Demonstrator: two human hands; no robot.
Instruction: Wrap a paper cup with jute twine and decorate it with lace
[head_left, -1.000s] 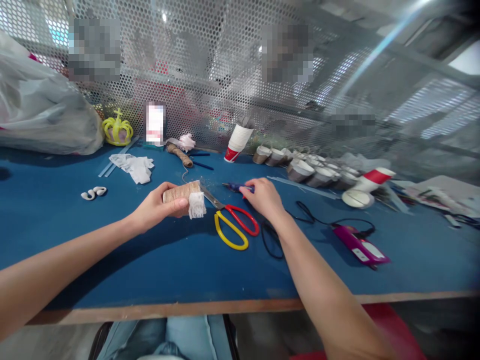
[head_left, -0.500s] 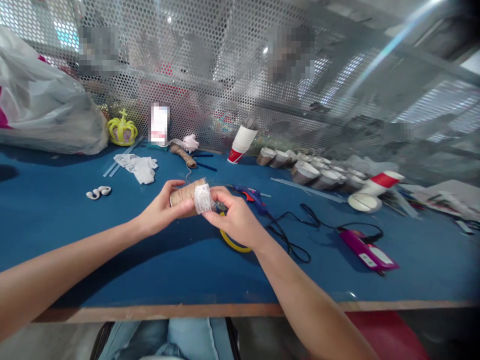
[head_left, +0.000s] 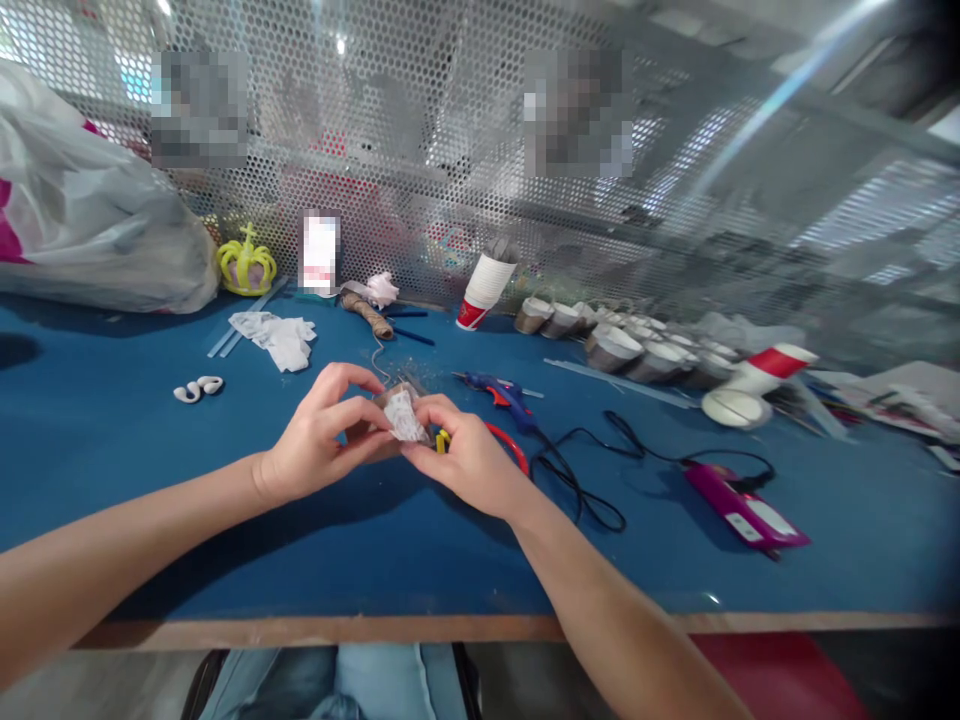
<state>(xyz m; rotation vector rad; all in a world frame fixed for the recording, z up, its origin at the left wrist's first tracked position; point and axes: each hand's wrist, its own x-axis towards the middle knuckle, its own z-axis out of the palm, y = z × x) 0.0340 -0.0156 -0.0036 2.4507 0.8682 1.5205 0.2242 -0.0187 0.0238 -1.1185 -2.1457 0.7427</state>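
Observation:
Between my two hands is a twine-wrapped cup, its side mostly hidden, with a band of white lace [head_left: 406, 414] around one end. My left hand [head_left: 319, 435] grips it from the left, fingers bent around it. From the other side, my right hand [head_left: 469, 450] pinches the lace between thumb and fingers. Behind my right hand lies a tool with a red loop handle [head_left: 513, 447] and a bit of yellow, probably scissors, partly covered. A blue glue gun [head_left: 510, 398] rests just beyond. Twine runs back to a twine bundle [head_left: 367, 315].
A crumpled white cloth [head_left: 281, 338] and earbud-like white pieces [head_left: 199, 388] lie left. Behind stand a yellow crown [head_left: 246, 266], stacked paper cups [head_left: 486, 290] and several wrapped cups [head_left: 611, 347]. A black cord joins a purple power strip [head_left: 742, 508] at right. Perforated metal screen [head_left: 420, 120] backs the table.
The cup has been turned so its lace end faces more toward me and its twine side is hidden. My left-hand fingers have shifted toward the lace; the red handle now shows beside my right hand.

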